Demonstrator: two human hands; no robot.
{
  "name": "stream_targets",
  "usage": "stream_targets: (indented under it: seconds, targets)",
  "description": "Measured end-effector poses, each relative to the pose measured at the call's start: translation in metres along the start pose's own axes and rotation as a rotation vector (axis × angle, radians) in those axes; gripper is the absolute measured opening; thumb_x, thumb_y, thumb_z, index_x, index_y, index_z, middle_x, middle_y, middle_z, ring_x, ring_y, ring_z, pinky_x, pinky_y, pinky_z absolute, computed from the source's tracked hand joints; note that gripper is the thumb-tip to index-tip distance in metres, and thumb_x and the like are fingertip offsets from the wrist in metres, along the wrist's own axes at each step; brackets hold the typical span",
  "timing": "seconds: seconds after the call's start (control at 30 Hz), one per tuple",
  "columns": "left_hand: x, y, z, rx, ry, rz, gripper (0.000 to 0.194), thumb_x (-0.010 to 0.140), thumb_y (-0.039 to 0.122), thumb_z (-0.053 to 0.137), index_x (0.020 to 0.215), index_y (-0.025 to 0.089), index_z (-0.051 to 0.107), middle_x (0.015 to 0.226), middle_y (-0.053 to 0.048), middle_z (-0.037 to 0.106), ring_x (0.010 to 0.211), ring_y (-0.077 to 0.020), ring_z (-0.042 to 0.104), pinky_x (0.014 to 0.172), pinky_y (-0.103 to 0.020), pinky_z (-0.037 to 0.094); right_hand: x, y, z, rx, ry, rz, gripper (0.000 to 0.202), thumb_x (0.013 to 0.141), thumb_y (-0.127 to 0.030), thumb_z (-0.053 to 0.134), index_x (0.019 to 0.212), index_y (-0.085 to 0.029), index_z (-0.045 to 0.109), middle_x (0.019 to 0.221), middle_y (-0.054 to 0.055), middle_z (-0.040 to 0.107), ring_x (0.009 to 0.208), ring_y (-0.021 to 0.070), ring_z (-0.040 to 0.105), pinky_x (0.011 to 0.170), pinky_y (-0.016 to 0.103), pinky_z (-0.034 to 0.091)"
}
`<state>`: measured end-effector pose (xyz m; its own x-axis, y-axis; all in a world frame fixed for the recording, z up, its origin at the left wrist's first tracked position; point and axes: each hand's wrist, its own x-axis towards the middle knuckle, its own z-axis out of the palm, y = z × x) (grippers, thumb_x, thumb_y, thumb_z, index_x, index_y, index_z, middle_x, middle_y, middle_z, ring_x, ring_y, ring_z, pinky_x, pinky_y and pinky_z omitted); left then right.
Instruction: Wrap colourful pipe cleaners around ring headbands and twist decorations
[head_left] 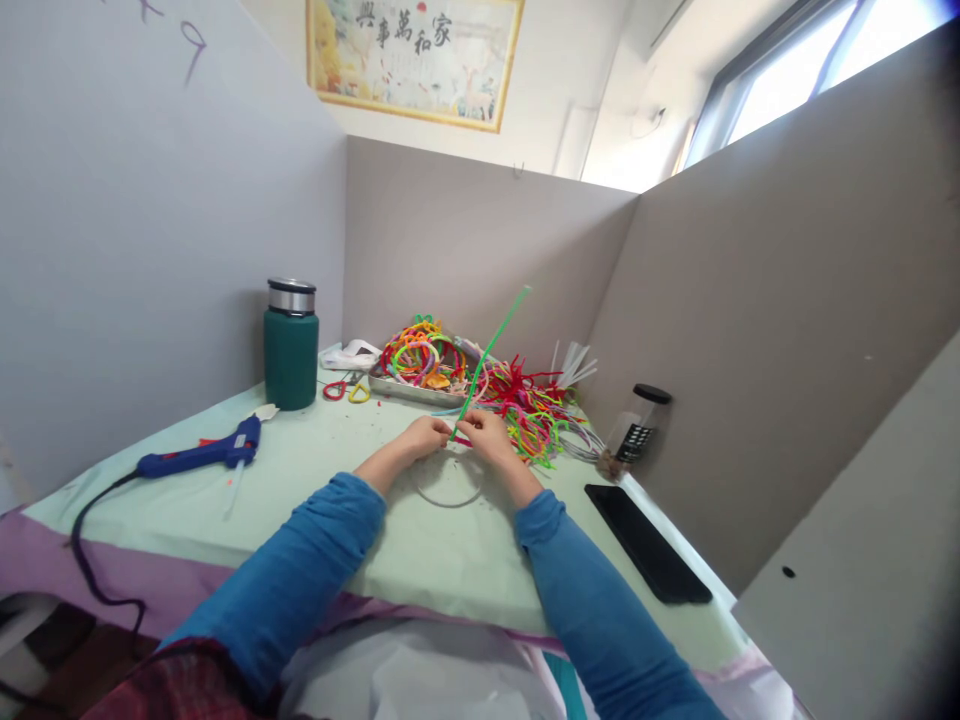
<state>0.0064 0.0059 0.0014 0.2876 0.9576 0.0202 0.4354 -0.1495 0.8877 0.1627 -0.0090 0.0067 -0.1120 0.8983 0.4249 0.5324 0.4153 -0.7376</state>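
Over the middle of the table, my left hand [427,437] and my right hand [487,437] are close together, fingers pinched. A green pipe cleaner [490,350] rises from between them, slanting up to the right. A thin grey hoop [448,505] hangs below the fingers, its upper part at my fingertips. A short pink-red stretch shows between the hands at the top of the hoop. My left fingers close on the hoop, and my right fingers pinch the green pipe cleaner near its lower end. The exact contact at the fingertips is too small to make out.
Behind my hands are a metal tray [405,390] of colourful pipe-cleaner rings and a loose pipe-cleaner pile [536,410]. At left stand a green bottle [291,360] and a blue glue gun [202,455] with its cord. To the right are a black phone [646,545] and a black-lidded jar [637,425].
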Motion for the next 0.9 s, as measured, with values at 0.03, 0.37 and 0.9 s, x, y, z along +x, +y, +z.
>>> stream_targets:
  seconds: [0.03,0.37,0.9]
  targets:
    - [0.000,0.000,0.000,-0.005,-0.002,0.009,0.011,0.069,0.023,0.061,0.073,0.014,0.065,0.042,0.006,0.037,0.038,-0.0079,0.028,0.043,-0.025,0.020,0.000,0.001,0.000,-0.013,0.015,-0.014,0.016,0.070,-0.032,0.051,0.062,-0.018,0.055,0.062,-0.002,0.053,0.063,0.0129,0.046,0.058,0.023,0.035]
    - [0.002,-0.003,0.000,0.035,-0.054,0.088,0.022,0.069,0.034,0.063,0.077,0.014,0.066,0.043,0.007,0.035,0.042,-0.0085,0.029,0.046,-0.025,0.022,-0.001,0.006,0.004,0.032,0.031,-0.013,0.016,0.068,-0.031,0.050,0.062,-0.018,0.055,0.060,-0.003,0.050,0.060,0.0124,0.044,0.056,0.023,0.032]
    - [0.001,-0.004,-0.001,0.101,-0.051,0.248,0.024,0.063,0.034,0.065,0.069,0.012,0.068,0.060,0.001,0.057,0.056,-0.0111,0.044,0.055,-0.024,0.032,-0.006,-0.004,-0.006,0.184,-0.035,0.145,0.013,0.062,-0.027,0.054,0.055,-0.017,0.052,0.053,-0.004,0.046,0.051,0.0096,0.039,0.050,0.024,0.029]
